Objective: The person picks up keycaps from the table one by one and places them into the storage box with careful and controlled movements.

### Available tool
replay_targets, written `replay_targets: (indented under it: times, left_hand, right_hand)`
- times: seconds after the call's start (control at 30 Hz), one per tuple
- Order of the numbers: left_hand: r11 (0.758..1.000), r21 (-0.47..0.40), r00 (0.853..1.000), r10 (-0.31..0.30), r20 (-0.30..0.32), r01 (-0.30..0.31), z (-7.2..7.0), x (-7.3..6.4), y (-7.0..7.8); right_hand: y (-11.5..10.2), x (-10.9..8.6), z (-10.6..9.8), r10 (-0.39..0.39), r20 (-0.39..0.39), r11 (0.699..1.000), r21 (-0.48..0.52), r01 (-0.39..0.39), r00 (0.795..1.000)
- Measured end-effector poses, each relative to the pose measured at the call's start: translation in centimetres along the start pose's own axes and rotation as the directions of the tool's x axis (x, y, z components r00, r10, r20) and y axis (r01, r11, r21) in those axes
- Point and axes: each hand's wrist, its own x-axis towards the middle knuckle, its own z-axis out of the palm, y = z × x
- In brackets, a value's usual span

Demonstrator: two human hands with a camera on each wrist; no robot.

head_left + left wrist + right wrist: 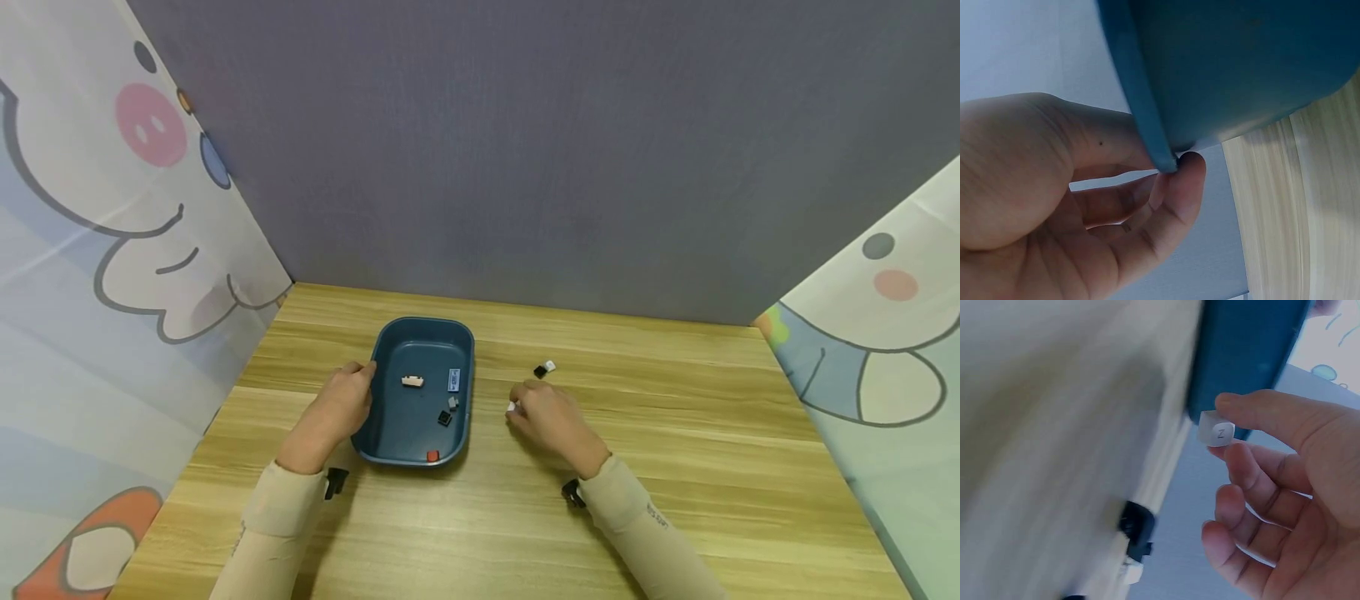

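Note:
In the head view, my left hand grips the left rim of a dark blue plastic tray. Thumb and fingers pinch that rim in the left wrist view. To the right of the tray, my right hand holds a small white keycap between thumb and fingertip, a letter showing on its face. Inside the tray lie a long pale pink keycap, a light blue one, a grey one, a black one and a red one.
Beyond the right hand, a black keycap and a white keycap lie side by side on the wooden table. A grey panel rises behind the table, and cartoon-printed sheets flank it.

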Motion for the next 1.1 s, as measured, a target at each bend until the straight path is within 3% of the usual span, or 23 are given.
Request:
replay_targets:
  times: [0.43,0.83,1.1]
  left_hand:
    - [1.000,0.004,1.000,-0.002,0.001,0.002,0.0,0.1,0.1]
    - [1.000,-0.009,1.000,-0.004,-0.002,0.004,0.2,-0.1,0.0]
    - [1.000,0.011,1.000,0.011,-0.020,-0.011,0.0,0.0,0.0]
  right_hand:
    - [-2.9,0.6,-2.7,-0.085,-0.074,0.993,0.081,0.091,0.994]
    - [-6.7,1.9,-2.9,-0.148,-0.017,0.977,0.152,0.149,0.989]
    - [-7.4,2.2,-2.9,-0.170,-0.020,0.980,0.104,0.171,0.985]
